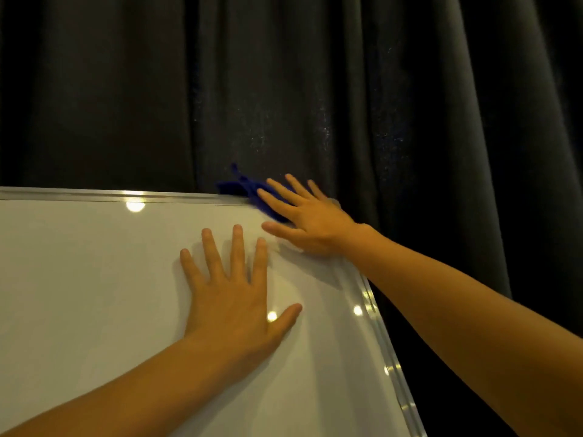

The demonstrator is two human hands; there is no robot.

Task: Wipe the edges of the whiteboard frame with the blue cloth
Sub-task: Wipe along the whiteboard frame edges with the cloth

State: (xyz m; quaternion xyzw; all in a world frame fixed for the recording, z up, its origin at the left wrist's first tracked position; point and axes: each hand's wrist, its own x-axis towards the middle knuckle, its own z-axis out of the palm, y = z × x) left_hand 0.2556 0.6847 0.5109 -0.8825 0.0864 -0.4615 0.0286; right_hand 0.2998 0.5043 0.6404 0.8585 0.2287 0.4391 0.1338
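A whiteboard with a silver metal frame fills the lower left. The blue cloth lies bunched over the board's top right corner. My right hand presses flat on the cloth at that corner, fingers spread, covering most of it. My left hand lies flat on the white surface just below and left of the right hand, fingers apart, holding nothing. The frame's right edge runs down toward the bottom of the view.
A dark pleated curtain hangs close behind the board and fills the whole background. Bright ceiling-light reflections dot the board surface and the frame.
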